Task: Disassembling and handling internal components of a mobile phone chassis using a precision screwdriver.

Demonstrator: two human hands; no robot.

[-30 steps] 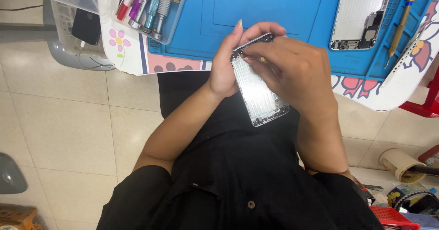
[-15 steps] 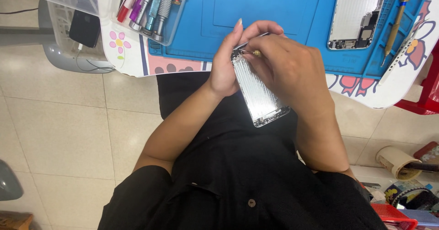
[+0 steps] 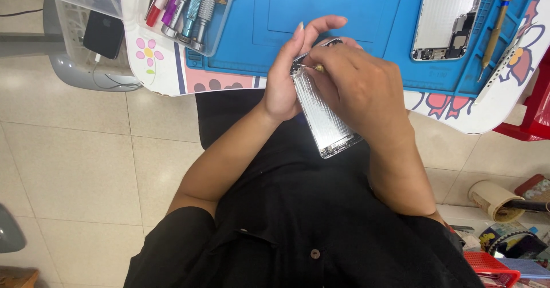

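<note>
Silver phone panel (image 3: 325,115): gripped upright-tilted in left hand (image 3: 286,76) above lap, steadied for right hand (image 3: 358,87) pinching a fine tool tip (image 3: 312,67) at its upper edge; blue mat (image 3: 321,13) on bench behind

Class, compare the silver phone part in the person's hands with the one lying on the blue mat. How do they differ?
The held panel is gripped by the left hand, tilted above the lap; the mat panel lies flat on the blue mat, untouched. The right hand puts a fine tool to the held panel only. Both are silver rectangles.
</note>
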